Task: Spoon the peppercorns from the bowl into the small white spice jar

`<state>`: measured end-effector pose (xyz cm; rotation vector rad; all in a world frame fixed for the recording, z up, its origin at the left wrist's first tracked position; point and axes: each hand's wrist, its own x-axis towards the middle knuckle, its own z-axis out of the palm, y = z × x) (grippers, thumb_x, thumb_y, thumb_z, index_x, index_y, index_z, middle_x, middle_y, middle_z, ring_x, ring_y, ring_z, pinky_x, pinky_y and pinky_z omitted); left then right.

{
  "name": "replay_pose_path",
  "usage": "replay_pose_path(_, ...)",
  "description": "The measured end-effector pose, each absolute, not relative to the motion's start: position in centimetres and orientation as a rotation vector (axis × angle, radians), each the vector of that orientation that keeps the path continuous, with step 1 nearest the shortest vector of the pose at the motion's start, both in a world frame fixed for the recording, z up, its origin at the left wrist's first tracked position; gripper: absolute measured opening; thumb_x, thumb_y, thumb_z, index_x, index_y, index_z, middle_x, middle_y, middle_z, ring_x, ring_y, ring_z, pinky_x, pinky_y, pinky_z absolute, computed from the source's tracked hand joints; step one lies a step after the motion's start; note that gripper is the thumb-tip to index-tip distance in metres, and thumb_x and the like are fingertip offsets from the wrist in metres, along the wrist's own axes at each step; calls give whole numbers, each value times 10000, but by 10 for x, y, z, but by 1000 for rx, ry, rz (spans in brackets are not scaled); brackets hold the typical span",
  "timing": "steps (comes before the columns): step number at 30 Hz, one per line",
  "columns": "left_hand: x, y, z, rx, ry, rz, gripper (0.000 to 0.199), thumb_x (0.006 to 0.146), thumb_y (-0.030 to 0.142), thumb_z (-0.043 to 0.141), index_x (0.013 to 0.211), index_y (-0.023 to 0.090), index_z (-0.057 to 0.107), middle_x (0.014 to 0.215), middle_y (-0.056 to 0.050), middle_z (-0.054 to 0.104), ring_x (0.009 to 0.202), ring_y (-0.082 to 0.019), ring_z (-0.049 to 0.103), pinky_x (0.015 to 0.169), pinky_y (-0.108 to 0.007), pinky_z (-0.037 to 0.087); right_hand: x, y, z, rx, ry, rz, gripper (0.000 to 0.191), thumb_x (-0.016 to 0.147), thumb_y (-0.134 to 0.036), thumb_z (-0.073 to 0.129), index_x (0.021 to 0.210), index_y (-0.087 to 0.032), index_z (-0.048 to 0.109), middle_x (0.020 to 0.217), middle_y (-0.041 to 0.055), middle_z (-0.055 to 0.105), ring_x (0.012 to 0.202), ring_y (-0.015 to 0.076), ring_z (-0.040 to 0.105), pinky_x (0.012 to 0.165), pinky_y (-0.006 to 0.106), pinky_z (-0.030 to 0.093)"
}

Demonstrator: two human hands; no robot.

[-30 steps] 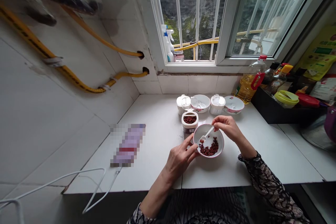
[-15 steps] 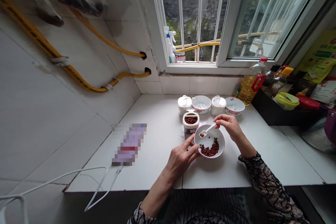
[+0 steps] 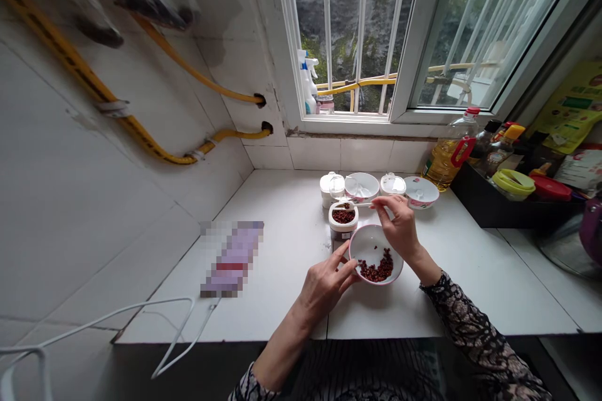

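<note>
My left hand point(image 3: 324, 285) grips the left rim of a white bowl point(image 3: 369, 241) with a pink edge. Dark red peppercorn-like pieces point(image 3: 376, 269) lie in the lower part of the bowl. My right hand point(image 3: 397, 222) pinches the handle of a small white spoon point(image 3: 361, 204), held level. The spoon's head is over the mouth of an open jar point(image 3: 343, 230), which is filled with the same dark red pieces and stands just behind the bowl, to the left.
Two white lidded jars point(image 3: 332, 191) point(image 3: 392, 185) and two more bowls point(image 3: 362, 186) point(image 3: 421, 192) line the back. An oil bottle point(image 3: 446, 153) and a black box point(image 3: 484, 200) of condiments stand right. A blurred purple object point(image 3: 232, 260) with a white cable lies left.
My right hand has moved back and left, carrying the spoon from inside the bowl to over the open jar's mouth. The left hand and the bowl have stayed in place.
</note>
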<state>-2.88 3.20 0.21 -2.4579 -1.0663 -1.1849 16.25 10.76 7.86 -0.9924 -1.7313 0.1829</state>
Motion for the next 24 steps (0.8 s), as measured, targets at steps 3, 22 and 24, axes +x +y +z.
replay_pose_path(3, -29, 32, 2, -2469, -1071, -1187, 160, 968, 306, 544, 972, 173, 633, 1277, -183, 639, 794, -151, 713, 647, -231, 577, 159, 104, 80, -911, -1906, 0, 175, 936, -211, 510, 865, -230, 669, 784, 48, 731, 760, 219, 634, 958, 463, 416)
replay_pose_path(22, -30, 31, 4, -2475, -1060, -1164, 140, 966, 298, 551, 1001, 185, 627, 1269, -173, 646, 818, -154, 716, 650, -223, 566, 199, 85, 93, -1029, -2441, 397, 204, 813, -53, 545, 791, -197, 687, 697, 11, 704, 640, 149, 591, 791, 360, 457)
replay_pose_path(24, -30, 31, 5, -2475, -1058, -1173, 147, 977, 296, 532, 1005, 184, 623, 1264, -174, 647, 799, -146, 714, 639, -218, 563, 196, 82, 93, -1042, -2421, 549, 208, 802, -58, 539, 776, -198, 690, 681, 2, 705, 626, 144, 598, 762, 341, 480)
